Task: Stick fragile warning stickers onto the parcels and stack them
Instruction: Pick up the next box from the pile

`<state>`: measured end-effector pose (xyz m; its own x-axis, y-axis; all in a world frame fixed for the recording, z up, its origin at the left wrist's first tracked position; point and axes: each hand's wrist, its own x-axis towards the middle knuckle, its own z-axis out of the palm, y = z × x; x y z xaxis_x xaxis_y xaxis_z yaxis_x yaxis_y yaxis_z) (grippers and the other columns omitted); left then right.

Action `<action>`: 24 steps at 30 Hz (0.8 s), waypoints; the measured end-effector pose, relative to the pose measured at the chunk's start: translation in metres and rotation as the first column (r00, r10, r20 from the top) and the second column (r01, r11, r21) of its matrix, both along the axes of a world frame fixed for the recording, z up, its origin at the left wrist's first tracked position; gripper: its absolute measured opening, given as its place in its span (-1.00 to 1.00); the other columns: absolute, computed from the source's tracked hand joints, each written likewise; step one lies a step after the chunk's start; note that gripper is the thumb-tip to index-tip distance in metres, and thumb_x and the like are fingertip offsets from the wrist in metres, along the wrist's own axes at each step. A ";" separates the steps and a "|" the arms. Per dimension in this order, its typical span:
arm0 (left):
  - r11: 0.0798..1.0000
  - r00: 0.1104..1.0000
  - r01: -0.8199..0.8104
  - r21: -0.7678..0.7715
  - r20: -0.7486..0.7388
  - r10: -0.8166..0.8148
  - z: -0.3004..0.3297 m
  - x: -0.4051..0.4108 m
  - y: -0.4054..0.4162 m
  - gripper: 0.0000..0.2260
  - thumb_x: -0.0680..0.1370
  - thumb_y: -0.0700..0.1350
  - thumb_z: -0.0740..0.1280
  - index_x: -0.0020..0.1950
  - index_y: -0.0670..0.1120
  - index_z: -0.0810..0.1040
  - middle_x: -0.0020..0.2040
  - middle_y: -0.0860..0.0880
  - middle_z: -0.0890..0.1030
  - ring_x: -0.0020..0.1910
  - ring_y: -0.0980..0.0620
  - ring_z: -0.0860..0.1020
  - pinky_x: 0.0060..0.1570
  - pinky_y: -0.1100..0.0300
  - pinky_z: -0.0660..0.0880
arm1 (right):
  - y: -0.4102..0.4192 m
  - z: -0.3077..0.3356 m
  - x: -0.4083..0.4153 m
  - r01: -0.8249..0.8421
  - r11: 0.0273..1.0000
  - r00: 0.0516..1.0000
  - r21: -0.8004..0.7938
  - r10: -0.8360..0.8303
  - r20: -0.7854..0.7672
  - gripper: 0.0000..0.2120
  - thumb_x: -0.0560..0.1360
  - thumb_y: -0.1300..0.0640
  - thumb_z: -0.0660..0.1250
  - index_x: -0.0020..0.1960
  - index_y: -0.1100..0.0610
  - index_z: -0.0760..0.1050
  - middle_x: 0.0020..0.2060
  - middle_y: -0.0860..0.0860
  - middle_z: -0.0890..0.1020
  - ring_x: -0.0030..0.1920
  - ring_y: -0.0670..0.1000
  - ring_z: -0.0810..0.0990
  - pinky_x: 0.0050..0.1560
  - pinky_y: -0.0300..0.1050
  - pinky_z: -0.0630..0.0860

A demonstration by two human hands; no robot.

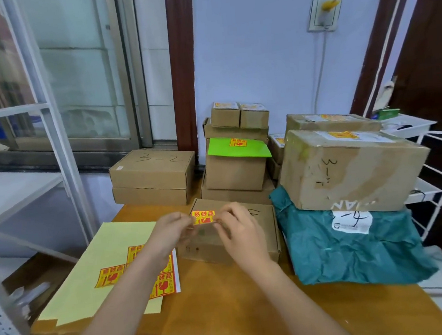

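**Fingertips pinch a fragile sticker over the flat carton**

Fingertips of both hands are closed on one yellow-and-red fragile sticker (203, 217), which is held stretched between them. Its left edge is pinched by the left hand (171, 233) and its right edge by the right hand (241, 231), with the other fingers of each hand curled in. The sticker is held above the far part of the flat carton (263, 230), the parcel lying nearest on the wooden table (228, 307); whether the sticker touches the lid cannot be told.

Left of the flat carton, a pale yellow backing sheet (90, 282) is laid on the table, and several more fragile stickers (109, 276) are seen on it, partly hidden by the left forearm. Right of the flat carton, touching or just beside it, a teal plastic mailer (357, 251) is set, and a large taped box (349, 168) with a sticker on its top is stacked on it. Behind the flat carton, a pile of brown boxes is built up, with a green sheet (237, 148) carrying a sticker and two small stickered boxes (239, 115) at the top. Behind the flat carton and to the left, two flat boxes are stacked, the upper one (152, 168) marked "3-2". Farther right of the flat carton, a white wire rack (440, 162) is seen.
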<state>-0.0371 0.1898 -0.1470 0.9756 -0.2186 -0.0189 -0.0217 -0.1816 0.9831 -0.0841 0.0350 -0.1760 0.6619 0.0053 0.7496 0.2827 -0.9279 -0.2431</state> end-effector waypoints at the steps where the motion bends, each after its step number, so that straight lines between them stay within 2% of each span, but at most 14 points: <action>1: 1.000 1.000 0.007 0.018 0.019 -0.007 0.000 0.002 -0.007 -0.82 0.59 -0.12 0.26 -0.18 -0.12 0.53 -0.16 -0.09 0.59 -0.09 0.00 0.56 -0.08 0.21 0.47 | -0.005 -0.002 -0.001 0.026 0.999 0.998 0.019 -0.025 -0.053 -0.87 0.49 0.10 0.34 -0.01 0.13 0.56 -0.05 -0.01 0.55 -0.07 -0.01 0.54 -0.16 -0.12 0.56; 4: 0.997 0.997 0.042 0.067 0.063 -0.046 -0.003 0.014 -0.026 -0.83 0.60 -0.10 0.25 -0.15 -0.10 0.51 -0.10 -0.10 0.58 -0.03 -0.01 0.55 0.01 0.17 0.47 | -0.023 -0.010 -0.002 0.160 0.985 0.950 0.070 -0.134 -0.282 -0.70 0.56 0.01 0.27 0.26 0.07 0.46 0.19 -0.04 0.46 0.20 -0.04 0.43 0.22 -0.12 0.43; 7: 0.991 0.990 0.091 0.098 0.097 -0.101 -0.006 0.026 -0.042 -0.82 0.61 -0.11 0.24 -0.16 -0.14 0.49 -0.07 -0.16 0.57 -0.02 -0.06 0.53 0.02 0.13 0.46 | -0.035 -0.026 -0.005 0.273 0.962 0.878 0.013 -0.244 -0.413 -0.63 0.61 -0.02 0.15 0.34 0.12 0.42 0.33 0.02 0.43 0.34 0.03 0.36 0.37 -0.06 0.28; 8: 0.989 0.987 0.112 0.099 0.108 -0.123 -0.008 0.031 -0.047 -0.82 0.61 -0.12 0.24 -0.16 -0.15 0.49 -0.06 -0.18 0.57 -0.02 -0.07 0.53 0.02 0.12 0.46 | -0.035 -0.031 -0.006 0.280 0.960 0.863 -0.018 -0.260 -0.433 -0.64 0.61 -0.01 0.12 0.28 0.14 0.48 0.31 0.04 0.47 0.34 0.06 0.40 0.36 -0.04 0.31; 10: 0.983 0.979 0.151 0.102 0.123 -0.163 -0.009 0.038 -0.058 -0.82 0.60 -0.14 0.24 -0.17 -0.16 0.50 -0.11 -0.15 0.57 -0.04 -0.06 0.53 0.03 0.13 0.45 | -0.034 -0.039 -0.008 0.285 0.958 0.865 -0.038 -0.274 -0.421 -0.61 0.54 -0.01 0.07 0.07 0.11 0.63 0.14 0.03 0.62 0.19 0.05 0.57 0.22 -0.01 0.49; 13: 0.978 0.974 0.171 0.117 0.128 -0.186 -0.014 0.045 -0.070 -0.80 0.60 -0.13 0.25 -0.22 -0.12 0.50 -0.20 -0.06 0.57 -0.09 -0.03 0.54 0.09 0.05 0.46 | -0.034 -0.038 -0.011 0.265 0.964 0.890 0.024 -0.234 -0.392 -0.61 0.42 -0.02 0.08 -0.11 0.05 0.67 -0.03 -0.04 0.69 0.02 -0.02 0.66 0.02 -0.07 0.60; 15: 0.982 0.976 0.167 0.093 0.128 -0.178 -0.019 0.044 -0.076 -0.78 0.59 -0.16 0.25 -0.26 -0.11 0.50 -0.26 -0.02 0.55 -0.16 0.01 0.52 -0.02 0.11 0.45 | -0.033 -0.035 -0.015 0.249 0.968 0.893 0.003 -0.229 -0.387 -0.62 0.42 0.00 0.09 -0.04 0.06 0.67 0.02 -0.05 0.67 0.07 -0.03 0.63 0.10 -0.08 0.57; 17: 0.985 0.976 0.146 0.094 0.152 -0.159 -0.023 0.040 -0.079 -0.75 0.59 -0.18 0.26 -0.30 -0.09 0.48 -0.31 0.02 0.52 -0.24 0.07 0.48 -0.18 0.19 0.37 | -0.033 -0.032 -0.017 0.217 0.974 0.892 0.060 -0.173 -0.417 -0.62 0.50 0.06 0.11 0.20 0.13 0.57 0.22 0.01 0.57 0.27 0.01 0.50 0.31 -0.07 0.42; 18: 0.985 0.974 0.138 0.106 0.166 -0.154 -0.026 0.039 -0.078 -0.75 0.59 -0.18 0.26 -0.31 -0.09 0.48 -0.31 0.02 0.52 -0.24 0.08 0.47 -0.20 0.20 0.34 | -0.035 -0.029 -0.015 0.219 0.969 0.883 0.116 -0.146 -0.447 -0.63 0.54 0.09 0.13 0.29 0.15 0.49 0.27 0.02 0.51 0.32 0.02 0.43 0.36 -0.10 0.36; 21: 0.982 0.970 0.146 0.119 0.177 -0.166 -0.030 0.040 -0.076 -0.78 0.58 -0.15 0.28 -0.26 -0.11 0.54 -0.25 -0.01 0.58 -0.18 0.05 0.52 -0.13 0.17 0.38 | -0.043 -0.020 -0.006 0.269 0.923 0.898 0.276 -0.137 -0.418 -0.69 0.58 0.13 0.17 0.29 0.16 0.45 0.21 0.03 0.47 0.24 0.01 0.43 0.23 -0.18 0.40; 24: 0.981 0.969 0.159 0.110 0.175 -0.176 -0.033 0.042 -0.075 -0.80 0.58 -0.13 0.29 -0.19 -0.17 0.60 -0.20 -0.05 0.61 -0.13 0.01 0.53 -0.05 0.13 0.40 | -0.048 -0.008 0.011 0.348 0.880 0.880 0.324 -0.188 -0.436 -0.70 0.59 0.12 0.18 0.26 0.22 0.44 0.20 0.08 0.46 0.20 0.06 0.44 0.19 -0.10 0.42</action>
<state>0.0053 0.1152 -0.1795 0.9140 -0.3849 0.1280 -0.2374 -0.2518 0.9382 -0.0726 -0.0131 -0.1843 0.8262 -0.4473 0.3425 -0.1528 -0.7631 -0.6280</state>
